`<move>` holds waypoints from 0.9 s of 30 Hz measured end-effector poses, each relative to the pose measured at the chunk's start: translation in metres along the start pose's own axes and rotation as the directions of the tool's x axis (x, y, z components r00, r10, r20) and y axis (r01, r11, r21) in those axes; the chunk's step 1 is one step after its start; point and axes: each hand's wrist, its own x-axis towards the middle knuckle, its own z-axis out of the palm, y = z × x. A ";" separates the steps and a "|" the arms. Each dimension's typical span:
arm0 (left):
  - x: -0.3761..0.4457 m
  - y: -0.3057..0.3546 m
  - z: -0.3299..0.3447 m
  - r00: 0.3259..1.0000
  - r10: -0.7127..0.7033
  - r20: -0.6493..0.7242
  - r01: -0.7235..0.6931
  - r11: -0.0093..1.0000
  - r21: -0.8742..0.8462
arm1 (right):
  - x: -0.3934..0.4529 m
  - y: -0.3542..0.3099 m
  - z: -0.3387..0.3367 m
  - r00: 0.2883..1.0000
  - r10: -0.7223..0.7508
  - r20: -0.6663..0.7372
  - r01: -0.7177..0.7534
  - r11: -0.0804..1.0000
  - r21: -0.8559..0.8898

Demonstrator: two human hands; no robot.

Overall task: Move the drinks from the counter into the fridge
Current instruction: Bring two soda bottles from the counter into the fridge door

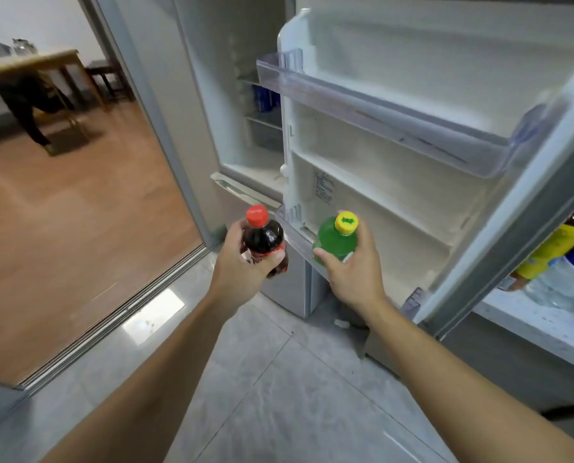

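I have my right hand (352, 272) wrapped round the upright green plastic bottle with the yellow cap (337, 240) — just short of the clear lower door shelf (290, 225) ahead (the nearer hand, I judge) — while my left hand (242, 265) grips the upright dark cola bottle with the red cap (264, 238) beside it.

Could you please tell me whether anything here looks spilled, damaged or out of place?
Nothing stands out. The left hand holds a capped cola bottle upright, the right hand a capped green bottle.
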 end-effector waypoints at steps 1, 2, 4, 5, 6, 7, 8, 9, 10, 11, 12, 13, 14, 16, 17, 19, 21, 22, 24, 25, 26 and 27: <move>0.013 0.001 0.001 1.000 0.005 0.013 -0.006 1.000 0.001 | 0.007 0.003 0.003 1.000 0.001 -0.017 -0.001 1.000 -0.001; 0.026 0.002 0.003 1.000 0.014 0.025 -0.014 1.000 0.003 | 0.014 0.005 0.005 0.999 0.000 -0.036 0.000 1.000 -0.006; 0.052 0.004 0.010 0.999 0.022 0.032 -0.022 0.999 0.023 | 0.026 0.012 0.008 0.998 0.018 -0.058 -0.020 1.000 -0.020; 0.064 0.004 0.013 0.999 0.020 0.041 -0.021 0.999 0.031 | 0.030 0.015 0.010 0.997 0.029 -0.071 -0.031 0.999 -0.029; 0.075 0.003 0.017 0.998 0.015 0.060 -0.017 0.999 0.032 | 0.034 0.017 0.011 0.996 0.033 -0.084 -0.036 0.999 -0.039; 0.087 0.001 0.021 0.996 0.012 0.088 -0.015 0.999 0.033 | 0.037 0.019 0.013 0.995 0.036 -0.095 -0.041 0.998 -0.053; 0.099 -0.001 0.026 0.992 0.015 0.126 -0.021 0.999 0.045 | 0.041 0.022 0.016 0.994 0.044 -0.099 -0.051 0.996 -0.069; 0.111 -0.005 0.030 0.985 0.026 0.168 -0.037 0.997 0.068 | 0.044 0.026 0.019 0.993 0.061 -0.097 -0.070 0.994 -0.086; 0.121 -0.009 0.034 0.977 0.039 0.212 -0.059 0.994 0.092 | 0.047 0.030 0.023 0.991 0.089 -0.095 -0.099 0.990 -0.103; 0.131 -0.013 0.037 0.966 0.055 0.254 -0.086 0.990 0.116 | 0.050 0.034 0.027 0.987 0.124 -0.099 -0.136 0.984 -0.119; 0.141 -0.018 0.040 0.954 0.070 0.291 -0.115 0.984 0.140 | 0.053 0.038 0.031 0.980 0.168 -0.107 -0.182 0.974 -0.136; 0.150 -0.023 0.043 0.945 0.080 0.318 -0.137 0.978 0.160 | 0.056 0.042 0.035 0.970 0.214 -0.117 -0.231 0.960 -0.158; 0.160 -0.027 0.045 0.938 0.084 0.336 -0.149 0.973 0.174 | 0.060 0.045 0.038 0.959 0.252 -0.129 -0.273 0.944 -0.186; 0.179 -0.030 0.048 0.928 0.092 0.360 -0.174 0.964 0.203 | 0.069 0.049 0.044 0.939 0.312 -0.148 -0.339 0.914 -0.225; 0.188 -0.030 0.051 0.919 0.098 0.382 -0.193 0.956 0.220 | 0.073 0.050 0.046 0.927 0.341 -0.156 -0.370 0.901 -0.228; 0.203 -0.033 0.056 0.887 0.101 0.450 -0.231 0.942 0.242 | 0.081 0.053 0.052 0.900 0.396 -0.182 -0.430 0.873 -0.228; 0.213 -0.037 0.062 0.856 0.096 0.508 -0.277 0.915 0.293 | 0.086 0.055 0.057 0.872 0.438 -0.220 -0.485 0.836 -0.256; 0.215 -0.041 0.064 0.841 0.098 0.532 -0.310 0.893 0.325 | 0.088 0.056 0.059 0.861 0.455 -0.230 -0.505 0.818 -0.274; 0.219 -0.051 0.067 0.800 0.106 0.590 -0.381 0.850 0.364 | 0.091 0.058 0.065 0.840 0.486 -0.240 -0.540 0.787 -0.298; 0.220 -0.056 0.067 0.782 0.102 0.614 -0.401 0.837 0.372 | 0.092 0.058 0.068 0.830 0.504 -0.239 -0.557 0.772 -0.306; 0.221 -0.060 0.067 0.768 0.093 0.633 -0.407 0.834 0.372 | 0.095 0.059 0.070 0.818 0.524 -0.239 -0.575 0.755 -0.315; 0.221 -0.064 0.066 0.760 0.085 0.644 -0.406 0.837 0.367 | 0.097 0.058 0.073 0.804 0.544 -0.241 -0.595 0.736 -0.323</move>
